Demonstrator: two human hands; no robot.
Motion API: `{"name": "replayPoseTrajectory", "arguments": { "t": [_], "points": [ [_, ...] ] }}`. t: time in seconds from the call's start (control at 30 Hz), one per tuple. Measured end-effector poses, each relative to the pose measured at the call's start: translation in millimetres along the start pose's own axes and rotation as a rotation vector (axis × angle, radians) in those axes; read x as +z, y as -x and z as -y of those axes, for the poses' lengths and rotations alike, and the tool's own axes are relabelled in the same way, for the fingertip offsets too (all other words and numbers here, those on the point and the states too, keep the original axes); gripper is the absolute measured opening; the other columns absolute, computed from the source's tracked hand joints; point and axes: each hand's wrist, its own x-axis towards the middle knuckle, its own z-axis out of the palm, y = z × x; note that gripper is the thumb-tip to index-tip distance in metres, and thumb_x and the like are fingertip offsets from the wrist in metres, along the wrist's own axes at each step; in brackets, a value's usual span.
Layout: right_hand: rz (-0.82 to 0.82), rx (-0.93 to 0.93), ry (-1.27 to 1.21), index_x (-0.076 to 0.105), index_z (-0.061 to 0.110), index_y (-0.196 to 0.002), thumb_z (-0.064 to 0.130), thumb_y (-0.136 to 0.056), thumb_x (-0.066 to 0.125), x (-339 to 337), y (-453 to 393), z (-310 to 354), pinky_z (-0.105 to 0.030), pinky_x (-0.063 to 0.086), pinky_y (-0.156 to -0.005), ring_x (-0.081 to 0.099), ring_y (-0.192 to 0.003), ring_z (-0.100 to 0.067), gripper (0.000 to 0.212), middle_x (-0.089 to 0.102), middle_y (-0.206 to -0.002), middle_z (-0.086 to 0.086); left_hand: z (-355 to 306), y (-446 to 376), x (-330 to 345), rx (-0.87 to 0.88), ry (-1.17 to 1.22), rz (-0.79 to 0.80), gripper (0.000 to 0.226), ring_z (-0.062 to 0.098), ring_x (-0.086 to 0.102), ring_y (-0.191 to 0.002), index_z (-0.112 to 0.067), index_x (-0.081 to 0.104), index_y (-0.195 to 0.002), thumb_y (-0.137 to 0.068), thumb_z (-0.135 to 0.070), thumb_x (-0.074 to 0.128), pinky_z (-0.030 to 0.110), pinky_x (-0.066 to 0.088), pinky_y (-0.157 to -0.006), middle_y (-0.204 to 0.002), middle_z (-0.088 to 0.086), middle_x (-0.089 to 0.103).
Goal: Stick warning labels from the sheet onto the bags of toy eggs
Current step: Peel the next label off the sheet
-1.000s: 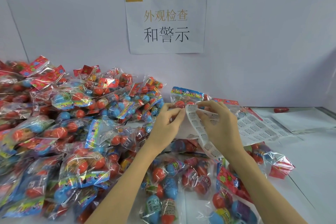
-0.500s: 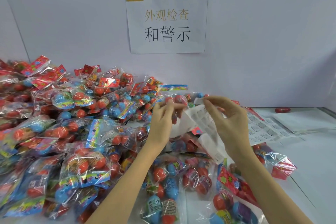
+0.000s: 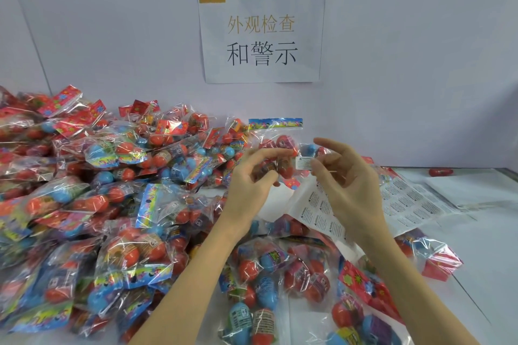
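Up Close: A Label Meets a Bag of Eggs

Right over the table (image 3: 476, 274), the left hand (image 3: 253, 176) curls its fingers round a clear bag of toy eggs (image 3: 276, 145), holding it upright with its blue header on top. The right hand (image 3: 346, 185) pinches a small white warning label (image 3: 303, 162) between thumb and forefinger, touching the bag's front. Beneath the right hand the label sheet (image 3: 316, 210) droops toward the table, with another sheet (image 3: 414, 202) lying flat beside it. Heaped bags (image 3: 112, 190) crowd the left side. A paper sign (image 3: 260, 33) hangs on the wall.
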Motion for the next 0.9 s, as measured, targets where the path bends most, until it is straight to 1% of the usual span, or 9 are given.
{"name": "replayPoseTrajectory", "arguments": {
  "t": [0.07, 0.23, 0.37, 0.47, 0.6, 0.67, 0.73, 0.8, 0.9],
  "points": [
    [0.031, -0.026, 0.059, 0.066, 0.027, -0.129, 0.01, -0.098, 0.073, 4, 2, -2, -0.02, 0.056, -0.081, 0.072, -0.087, -0.012, 0.037, 0.073, -0.09, 0.008, -4, 2, 2, 0.026, -0.013, 0.038, 0.049, 0.017, 0.07, -0.103, -0.023, 0.079, -0.116, -0.087, 0.008, 0.056, 0.03, 0.059, -0.084, -0.126, 0.005, 0.061],
    [0.027, -0.042, 0.142, 0.06, 0.03, -0.13, 0.011, -0.097, 0.074, 8, 5, -9, -0.026, 0.058, -0.082, 0.071, -0.086, -0.016, 0.041, 0.071, -0.09, 0.008, -5, 3, 5, 0.04, 0.018, 0.079, 0.036, 0.013, 0.069, -0.098, -0.018, 0.08, -0.118, -0.09, -0.008, 0.059, 0.025, 0.057, -0.085, -0.122, 0.008, 0.057],
    [0.013, -0.049, 0.15, 0.059, 0.03, -0.13, 0.012, -0.097, 0.074, 8, 4, -10, -0.023, 0.057, -0.08, 0.071, -0.085, -0.014, 0.04, 0.071, -0.091, 0.011, -3, 2, 3, 0.035, 0.072, 0.092, 0.032, 0.011, 0.065, -0.117, -0.013, 0.079, -0.118, -0.107, -0.011, 0.05, 0.025, 0.051, -0.099, -0.127, 0.013, 0.058],
    [0.011, -0.051, 0.16, 0.061, 0.027, -0.128, 0.01, -0.097, 0.074, 10, 4, -10, -0.023, 0.057, -0.08, 0.071, -0.085, -0.014, 0.038, 0.071, -0.09, 0.012, -2, 2, 4, 0.058, 0.029, 0.067, 0.024, 0.006, 0.069, -0.101, -0.016, 0.08, -0.117, -0.106, -0.014, 0.058, 0.02, 0.053, -0.091, -0.122, 0.008, 0.059],
    [0.009, -0.05, 0.189, 0.063, 0.029, -0.124, 0.01, -0.097, 0.074, 8, 5, -9, -0.019, 0.056, -0.079, 0.07, -0.085, -0.011, 0.036, 0.071, -0.091, 0.014, 1, 0, 6, 0.108, -0.076, 0.032, 0.022, 0.014, 0.071, -0.099, -0.022, 0.081, -0.115, -0.1, -0.011, 0.071, 0.033, 0.06, -0.09, -0.119, -0.001, 0.061],
    [-0.023, -0.063, 0.258, 0.062, 0.029, -0.123, 0.012, -0.097, 0.074, 8, 5, -9, -0.016, 0.054, -0.077, 0.069, -0.086, -0.009, 0.034, 0.07, -0.094, 0.014, 3, 0, 7, 0.126, -0.091, 0.014, 0.022, 0.013, 0.071, -0.092, -0.022, 0.081, -0.113, -0.099, -0.01, 0.072, 0.031, 0.061, -0.086, -0.117, -0.003, 0.06],
    [-0.069, -0.078, 0.351, 0.06, 0.029, -0.126, 0.017, -0.097, 0.075, 9, 5, -8, -0.014, 0.054, -0.076, 0.067, -0.091, -0.005, 0.035, 0.063, -0.108, 0.011, 4, 0, 7, 0.146, -0.091, -0.001, 0.022, 0.01, 0.07, -0.079, -0.023, 0.081, -0.111, -0.1, -0.009, 0.07, 0.025, 0.06, -0.08, -0.116, -0.002, 0.061],
    [-0.076, 0.009, 0.312, 0.06, 0.029, -0.128, 0.03, -0.098, 0.072, 8, 3, -6, -0.017, 0.056, -0.078, 0.066, -0.095, -0.003, 0.032, 0.059, -0.118, 0.007, 5, -1, 6, 0.156, -0.068, -0.001, 0.02, 0.013, 0.07, -0.074, -0.022, 0.078, -0.11, -0.1, -0.008, 0.069, 0.026, 0.059, -0.077, -0.116, 0.001, 0.065],
    [0.018, 0.154, 0.15, 0.069, 0.034, -0.113, 0.057, -0.096, 0.06, 4, 0, 0, -0.019, 0.054, -0.071, 0.068, -0.081, -0.002, 0.031, 0.073, -0.095, 0.01, 4, -1, 8, 0.139, 0.055, 0.045, 0.016, 0.016, 0.07, -0.079, -0.019, 0.067, -0.105, -0.099, -0.005, 0.07, 0.029, 0.06, -0.072, -0.109, -0.004, 0.068]
  ]
}}
